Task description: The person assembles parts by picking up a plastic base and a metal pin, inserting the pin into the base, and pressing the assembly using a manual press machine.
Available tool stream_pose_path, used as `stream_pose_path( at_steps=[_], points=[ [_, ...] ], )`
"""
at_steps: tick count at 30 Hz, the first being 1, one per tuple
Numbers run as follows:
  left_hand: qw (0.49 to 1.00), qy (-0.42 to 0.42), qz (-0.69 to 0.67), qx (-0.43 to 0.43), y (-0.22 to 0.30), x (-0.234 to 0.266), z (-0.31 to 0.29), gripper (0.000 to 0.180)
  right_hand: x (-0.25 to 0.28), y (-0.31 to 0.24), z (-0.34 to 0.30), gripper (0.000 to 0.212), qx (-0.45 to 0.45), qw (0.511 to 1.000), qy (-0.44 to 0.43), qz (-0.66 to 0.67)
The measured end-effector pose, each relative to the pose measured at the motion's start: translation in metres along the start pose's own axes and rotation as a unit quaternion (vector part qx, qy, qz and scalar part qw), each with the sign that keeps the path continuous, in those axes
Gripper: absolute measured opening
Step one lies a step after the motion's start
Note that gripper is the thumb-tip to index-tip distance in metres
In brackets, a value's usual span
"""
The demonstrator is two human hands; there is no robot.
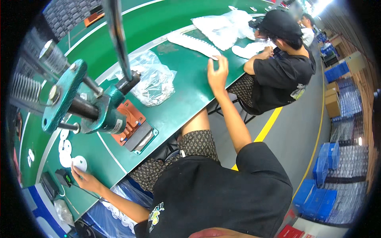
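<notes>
Where bare tabletop [185, 92] meets its edge [178, 129], right hand [218, 74] reaches across

The flat round discs [81, 166] gleam white, the metal lever press [102, 115] wears teal, the smooth tabletop [186, 97] runs green, and tan motifs pattern the dark fabric shorts [199, 144]!

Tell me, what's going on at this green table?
A person sits beside a green hand press. Their left hand has its fingers at a white disc; I can't tell whether it is gripped. Their right hand reaches to the near end of a row of white pieces. A clear plastic bag lies beyond the press, and an orange fixture sits below it. A co-worker sits to the right.
</notes>
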State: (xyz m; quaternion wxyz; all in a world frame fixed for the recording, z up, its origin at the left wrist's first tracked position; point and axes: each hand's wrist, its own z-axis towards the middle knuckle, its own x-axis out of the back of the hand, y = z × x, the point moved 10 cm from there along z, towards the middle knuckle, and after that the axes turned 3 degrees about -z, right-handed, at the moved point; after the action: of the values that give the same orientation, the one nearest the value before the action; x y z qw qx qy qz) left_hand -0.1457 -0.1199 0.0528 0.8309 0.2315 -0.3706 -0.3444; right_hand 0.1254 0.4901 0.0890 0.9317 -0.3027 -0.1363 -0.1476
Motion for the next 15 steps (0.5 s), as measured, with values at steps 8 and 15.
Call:
stream_pose_path(
  at_steps=[8,15],
  points=[
    [0.937,-0.177,-0.265,0.142,0.050,-0.079,-0.051,0.028,-0.095,-0.152,-0.077,0.027,0.218,0.919,-0.296,0.143],
    [0.950,-0.230,-0.191,0.085,0.078,-0.081,-0.061,0.039,-0.142,-0.177,-0.100,0.026,0.273,0.896,-0.330,0.117]
  ],
)
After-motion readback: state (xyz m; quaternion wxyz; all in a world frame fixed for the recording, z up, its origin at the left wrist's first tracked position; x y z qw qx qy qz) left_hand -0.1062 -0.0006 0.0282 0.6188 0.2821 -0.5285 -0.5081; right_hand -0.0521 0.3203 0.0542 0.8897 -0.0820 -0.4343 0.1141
